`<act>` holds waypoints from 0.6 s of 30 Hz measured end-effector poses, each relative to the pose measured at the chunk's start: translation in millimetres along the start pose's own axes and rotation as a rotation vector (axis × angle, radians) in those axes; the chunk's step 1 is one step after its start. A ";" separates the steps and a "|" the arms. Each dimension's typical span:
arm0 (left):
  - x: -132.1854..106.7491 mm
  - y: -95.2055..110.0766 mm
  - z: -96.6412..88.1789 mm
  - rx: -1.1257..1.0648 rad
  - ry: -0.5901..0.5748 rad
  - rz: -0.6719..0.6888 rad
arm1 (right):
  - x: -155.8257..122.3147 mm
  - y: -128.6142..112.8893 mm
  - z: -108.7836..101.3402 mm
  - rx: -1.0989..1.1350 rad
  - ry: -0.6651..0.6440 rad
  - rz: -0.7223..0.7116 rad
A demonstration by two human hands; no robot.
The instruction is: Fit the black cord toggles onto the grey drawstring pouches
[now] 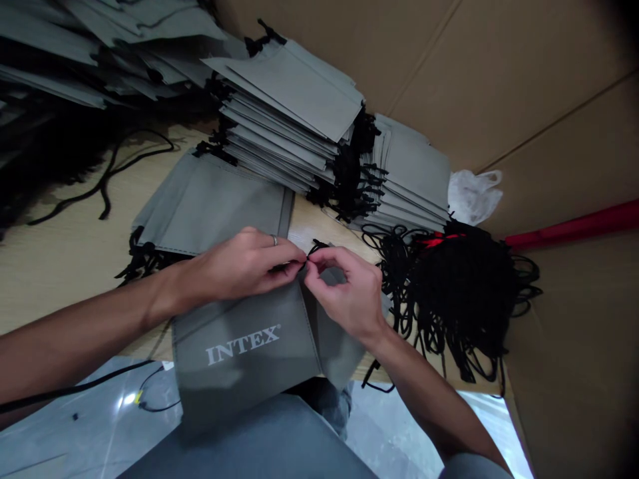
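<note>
- While cardboard rises at the back and right, the table spreads before you, with a heap of grey bags at its far left.
- Farther back stand a tall stack and, just right of it, a small stack, both of grey bags.
- To the right of your hands, the black cord pile lies in tangled loops.
- Nearest you is the INTEX bag, lettering towards you, its top right corner just below your fingertips and its upper part partly covered by your left hand.
- Your left hand comes in over it, thumb and index finger pinched tight on a bit of black cord.
- Your right hand meets it there, thumb and index finger curved into a ring, tips closed on the same cord; the two pinches almost touch.
</note>
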State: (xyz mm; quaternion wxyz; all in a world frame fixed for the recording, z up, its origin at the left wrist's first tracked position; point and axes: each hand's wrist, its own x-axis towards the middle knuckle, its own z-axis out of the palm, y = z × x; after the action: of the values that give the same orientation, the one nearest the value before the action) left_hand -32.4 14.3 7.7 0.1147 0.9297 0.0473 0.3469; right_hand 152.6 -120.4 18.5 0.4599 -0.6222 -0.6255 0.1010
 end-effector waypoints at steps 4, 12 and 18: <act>-0.1 4.0 -2.6 0.057 0.048 0.040 | -2.0 -3.5 1.2 -0.028 0.056 -0.042; -4.0 3.8 -2.4 0.066 0.083 0.027 | -2.1 -4.5 2.4 0.029 0.109 -0.069; 3.0 9.8 -2.5 -0.064 0.118 -0.072 | -2.1 -4.2 1.0 0.005 0.099 -0.048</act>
State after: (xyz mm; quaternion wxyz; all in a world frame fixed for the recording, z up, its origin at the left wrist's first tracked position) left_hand -31.7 5.8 13.8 0.1540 0.9011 0.0762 0.3981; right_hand 148.7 -122.7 19.9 0.4941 -0.6099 -0.6166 0.0608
